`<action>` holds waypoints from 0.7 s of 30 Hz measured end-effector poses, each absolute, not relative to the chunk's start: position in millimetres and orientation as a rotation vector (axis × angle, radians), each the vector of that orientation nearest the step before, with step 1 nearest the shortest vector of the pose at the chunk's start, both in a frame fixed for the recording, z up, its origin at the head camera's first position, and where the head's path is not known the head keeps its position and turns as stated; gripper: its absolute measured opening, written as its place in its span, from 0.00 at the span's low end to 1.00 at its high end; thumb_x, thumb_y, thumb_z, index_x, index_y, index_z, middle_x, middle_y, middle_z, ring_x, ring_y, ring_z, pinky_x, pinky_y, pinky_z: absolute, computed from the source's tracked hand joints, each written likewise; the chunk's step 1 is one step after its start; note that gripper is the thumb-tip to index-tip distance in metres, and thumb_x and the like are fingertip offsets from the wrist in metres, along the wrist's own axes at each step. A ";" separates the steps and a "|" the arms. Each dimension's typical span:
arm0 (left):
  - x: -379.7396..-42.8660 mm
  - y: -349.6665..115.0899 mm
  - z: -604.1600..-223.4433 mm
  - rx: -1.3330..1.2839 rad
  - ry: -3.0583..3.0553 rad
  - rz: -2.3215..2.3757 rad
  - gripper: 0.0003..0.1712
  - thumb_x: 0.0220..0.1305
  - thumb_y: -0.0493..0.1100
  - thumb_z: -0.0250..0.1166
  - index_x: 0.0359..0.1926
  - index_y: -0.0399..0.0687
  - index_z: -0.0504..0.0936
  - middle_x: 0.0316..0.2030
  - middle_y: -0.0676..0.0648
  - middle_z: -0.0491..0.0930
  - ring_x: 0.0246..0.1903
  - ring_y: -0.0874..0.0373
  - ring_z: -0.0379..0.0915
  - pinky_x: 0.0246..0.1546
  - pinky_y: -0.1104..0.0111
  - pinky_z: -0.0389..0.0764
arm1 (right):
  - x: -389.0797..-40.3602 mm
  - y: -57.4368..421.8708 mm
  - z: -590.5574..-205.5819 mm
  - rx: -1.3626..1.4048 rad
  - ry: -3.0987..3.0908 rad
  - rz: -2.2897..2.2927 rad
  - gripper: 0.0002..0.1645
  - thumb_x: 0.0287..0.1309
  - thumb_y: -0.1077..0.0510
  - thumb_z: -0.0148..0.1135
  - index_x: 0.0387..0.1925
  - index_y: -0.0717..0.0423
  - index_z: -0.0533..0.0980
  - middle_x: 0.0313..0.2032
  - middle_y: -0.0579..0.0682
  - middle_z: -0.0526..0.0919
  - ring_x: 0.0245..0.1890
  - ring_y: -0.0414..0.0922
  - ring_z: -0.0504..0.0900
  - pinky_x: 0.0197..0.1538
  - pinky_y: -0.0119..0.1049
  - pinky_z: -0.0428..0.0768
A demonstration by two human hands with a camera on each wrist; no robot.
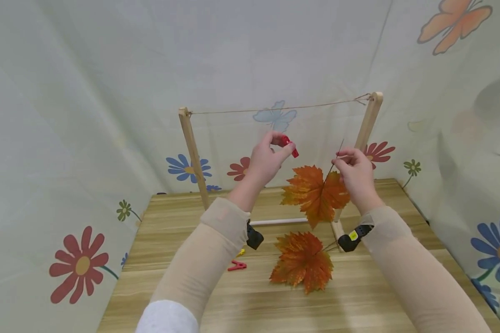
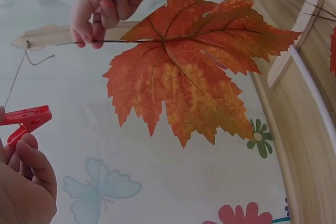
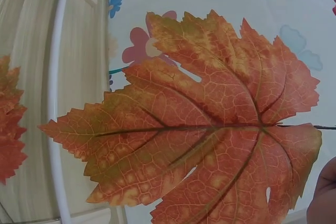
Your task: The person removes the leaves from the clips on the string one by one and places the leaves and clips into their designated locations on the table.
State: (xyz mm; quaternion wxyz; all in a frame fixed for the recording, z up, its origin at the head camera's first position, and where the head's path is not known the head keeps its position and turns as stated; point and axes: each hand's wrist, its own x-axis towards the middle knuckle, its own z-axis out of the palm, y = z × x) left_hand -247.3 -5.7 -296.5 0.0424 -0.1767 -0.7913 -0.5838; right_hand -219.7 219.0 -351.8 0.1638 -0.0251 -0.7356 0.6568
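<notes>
My left hand (image 1: 267, 157) pinches a red clothespin (image 1: 290, 147) between thumb and fingers, below the twine (image 1: 275, 110). To its right, my right hand (image 1: 355, 175) pinches the thin dark stem of an orange-red artificial leaf (image 1: 316, 192), which hangs tip downward. In the left wrist view the clothespin (image 2: 27, 121) shows at the left edge, apart from the leaf (image 2: 184, 72). The right wrist view is mostly filled by that leaf (image 3: 210, 124), with only a bit of the hand at its right edge. Both hands are below the twine.
A wooden frame's left post (image 1: 194, 157) and right post (image 1: 368, 120) carry the twine, with a white rod (image 1: 279, 222) low between them. On the wooden table (image 1: 183, 286) lie a second leaf (image 1: 303, 262), a red clothespin (image 1: 237, 265) and a yellow clothespin (image 1: 241, 252).
</notes>
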 end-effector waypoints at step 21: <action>-250.3 -28.2 -356.1 -0.625 -2.613 -1.761 0.23 0.64 0.52 0.60 0.60 0.60 0.71 0.47 0.54 0.74 0.22 0.52 0.70 0.16 0.67 0.70 | -211.2 218.3 -382.5 -0.113 -2.067 1.942 0.06 0.63 0.59 0.57 0.41 0.48 0.71 0.34 0.53 0.76 0.15 0.39 0.66 0.19 0.27 0.68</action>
